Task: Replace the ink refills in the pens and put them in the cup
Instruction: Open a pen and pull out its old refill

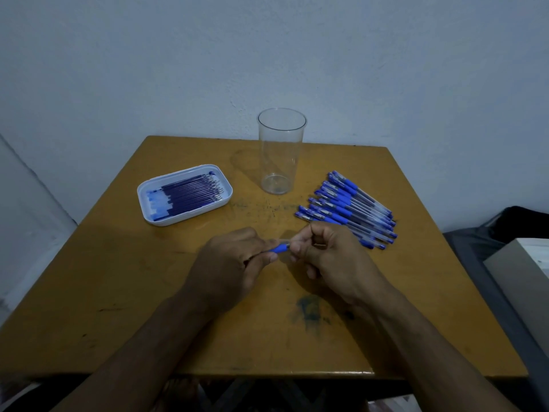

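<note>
I hold 1 pen (280, 248) over the table (118, 292) — left hand (228, 270) and right hand (332, 257) both pinch it. The cup (280, 153) is empty — the other pens (347, 209) and refills (190, 193) wait.

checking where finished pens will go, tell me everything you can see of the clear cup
The clear cup is a tall, straight-sided tumbler that looks like transparent plastic, slightly narrower at its thick base. It stands upright and empty near the far edge of the wooden table, between the white tray of refills and the pile of blue pens. Nothing touches it but the table.
</note>
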